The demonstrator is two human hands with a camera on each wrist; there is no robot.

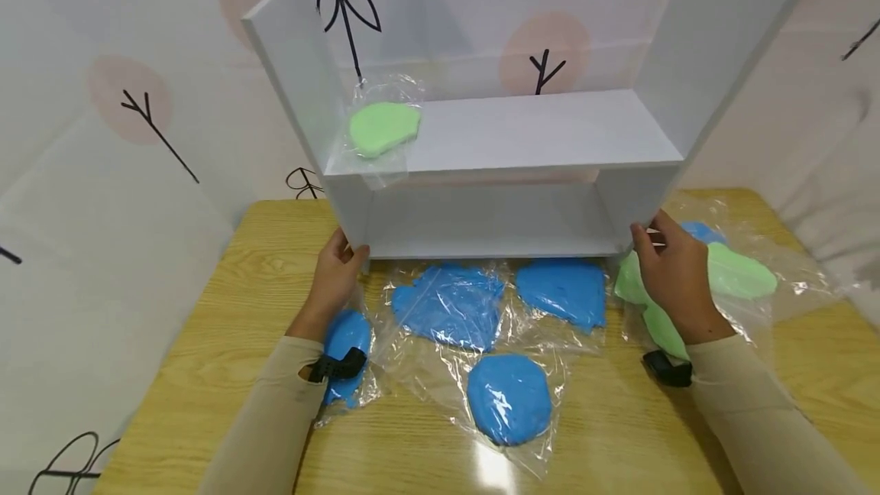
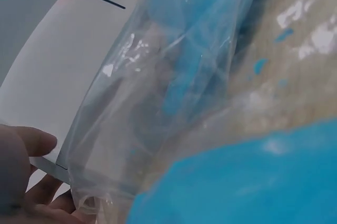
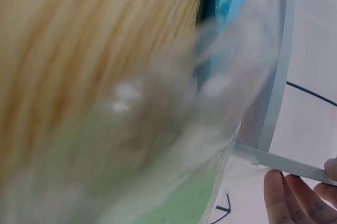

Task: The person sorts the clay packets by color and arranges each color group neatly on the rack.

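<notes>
A white shelf unit (image 1: 522, 132) with two tall side panels stands at the back of the table. My left hand (image 1: 333, 273) grips the lower front edge of its left panel, thumb in front. On the opposite side my right hand (image 1: 670, 270) pinches the lower edge of the right panel, and the right wrist view shows those fingers (image 3: 300, 197) around the board. On the upper board, at its left end, lies a clear bag with a flat green putty-like lump (image 1: 383, 128). Under my right hand is a bagged green piece (image 1: 739, 272).
Bagged blue lumps lie before the unit: a ragged one (image 1: 450, 308), a squarish one (image 1: 564, 292) and a round one (image 1: 509, 399). Another blue lump (image 1: 348, 342) is beside my left wrist. The wooden table (image 1: 206, 373) meets a patterned cloth backdrop (image 1: 69, 98).
</notes>
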